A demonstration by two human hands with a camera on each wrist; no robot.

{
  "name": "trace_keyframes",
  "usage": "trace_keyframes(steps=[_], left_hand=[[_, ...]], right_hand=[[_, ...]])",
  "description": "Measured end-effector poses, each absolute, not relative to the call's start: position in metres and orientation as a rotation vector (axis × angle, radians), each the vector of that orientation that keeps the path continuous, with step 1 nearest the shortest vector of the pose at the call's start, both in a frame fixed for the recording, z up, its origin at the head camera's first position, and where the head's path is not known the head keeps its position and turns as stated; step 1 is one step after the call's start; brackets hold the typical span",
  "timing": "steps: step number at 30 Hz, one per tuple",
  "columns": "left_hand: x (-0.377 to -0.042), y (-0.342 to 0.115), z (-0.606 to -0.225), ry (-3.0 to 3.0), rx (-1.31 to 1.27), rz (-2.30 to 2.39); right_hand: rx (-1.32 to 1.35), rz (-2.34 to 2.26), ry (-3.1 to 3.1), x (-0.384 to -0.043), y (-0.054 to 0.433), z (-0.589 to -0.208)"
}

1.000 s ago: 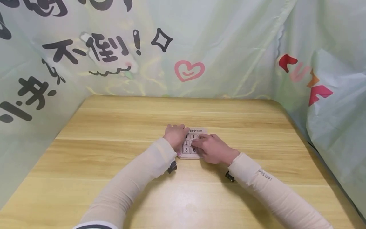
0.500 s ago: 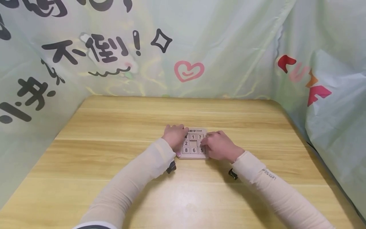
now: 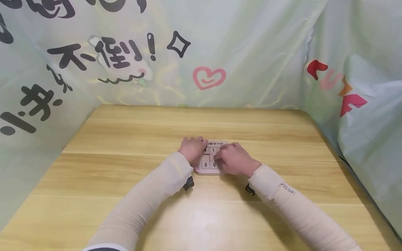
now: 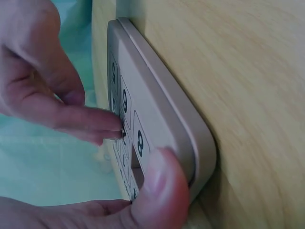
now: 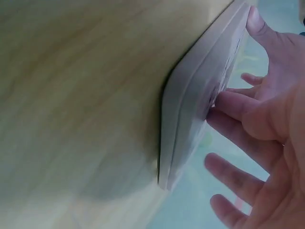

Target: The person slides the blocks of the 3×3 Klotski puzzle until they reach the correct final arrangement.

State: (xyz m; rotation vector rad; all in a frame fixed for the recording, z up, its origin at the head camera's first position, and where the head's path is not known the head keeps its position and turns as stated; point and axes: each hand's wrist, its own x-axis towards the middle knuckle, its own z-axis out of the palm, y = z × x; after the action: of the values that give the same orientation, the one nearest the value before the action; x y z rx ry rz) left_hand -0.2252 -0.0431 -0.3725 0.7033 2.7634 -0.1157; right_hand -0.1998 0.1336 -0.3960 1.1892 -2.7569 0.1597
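Observation:
A pale number sliding puzzle (image 3: 211, 171) lies on the table between both hands. My left hand (image 3: 192, 150) holds its left side, fingers at the far edge. In the left wrist view the left thumb (image 4: 161, 183) presses the near corner beside the 8 tile (image 4: 140, 141). From the right, my right hand (image 3: 237, 158) reaches over the puzzle, its fingertips touching the 2 tile (image 3: 213, 157) in the centre. An open slot (image 3: 205, 158) shows left of that tile. The right hand covers the right column. In the right wrist view its outer fingers (image 5: 233, 176) extend loosely off the puzzle (image 5: 190, 105).
The puzzle rests on a wood-grain table (image 3: 201, 212). Light green cloth (image 3: 251, 45) with printed characters and a pink heart (image 3: 209, 78) hangs behind and at both sides. Dark straps (image 3: 188, 183) show under the wrists.
My right hand drew back to the right column, then moved left again over the centre. The 2 tile slid right into the middle, leaving the slot at left. The left hand stayed put.

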Motion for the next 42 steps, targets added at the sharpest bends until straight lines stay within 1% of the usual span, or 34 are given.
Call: trace_keyframes(steps=[9,14,16,21,27,32,38,42], left_hand=[[-0.226,-0.044,-0.370,2.754,0.699,-0.135],[-0.228,-0.043,-0.373,2.752,0.697,-0.169],[-0.229,-0.043,-0.373,2.752,0.685,-0.152],[-0.228,-0.041,-0.373,2.746,0.683,-0.112],[-0.230,-0.047,-0.375,2.746,0.731,-0.071],[-0.234,-0.054,-0.379,2.727,0.735,-0.027],[-0.235,-0.054,-0.381,2.683,0.728,0.008],[-0.235,-0.053,-0.380,2.685,0.719,-0.017]], right_hand=[[1.270,0.190,-2.858,-0.204,0.119,-0.398],[1.391,0.310,-2.833,-0.200,0.122,-0.391],[1.341,0.299,-2.859,-0.201,0.125,-0.389],[1.113,0.171,-3.027,-0.207,0.130,-0.387],[1.205,0.272,-3.145,-0.210,0.124,-0.389],[1.245,0.284,-3.048,-0.209,0.131,-0.387],[1.240,0.198,-3.037,-0.202,0.141,-0.384],[1.207,0.137,-3.056,-0.204,0.143,-0.385]])
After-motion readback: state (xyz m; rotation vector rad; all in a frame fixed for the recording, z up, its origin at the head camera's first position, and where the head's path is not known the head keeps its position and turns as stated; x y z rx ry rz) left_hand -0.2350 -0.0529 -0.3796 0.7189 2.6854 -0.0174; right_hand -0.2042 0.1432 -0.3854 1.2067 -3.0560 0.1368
